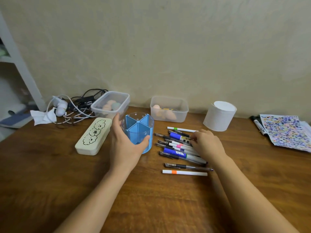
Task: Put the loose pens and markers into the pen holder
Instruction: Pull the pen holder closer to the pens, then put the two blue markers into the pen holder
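Note:
A blue round pen holder [138,130] with inner dividers stands upright on the wooden table, nothing visible inside it. My left hand [124,143] wraps around its left and front side. To its right lies a pile of loose pens and markers [178,147], among them two blue-capped markers, several black gel pens, a white pen with a green band [182,129] and a white pen with an orange band [184,172]. My right hand [207,142] rests on the right end of the pile, fingertips on a blue-capped marker [179,137]; whether it grips it is unclear.
A cream pencil case [93,136] lies left of the holder. Behind are two clear plastic tubs [110,105] [169,109], tangled cables with a white charger [67,107] and a white cylinder [219,116]. Far right lie a black marker [260,126] and printed sheets [286,132].

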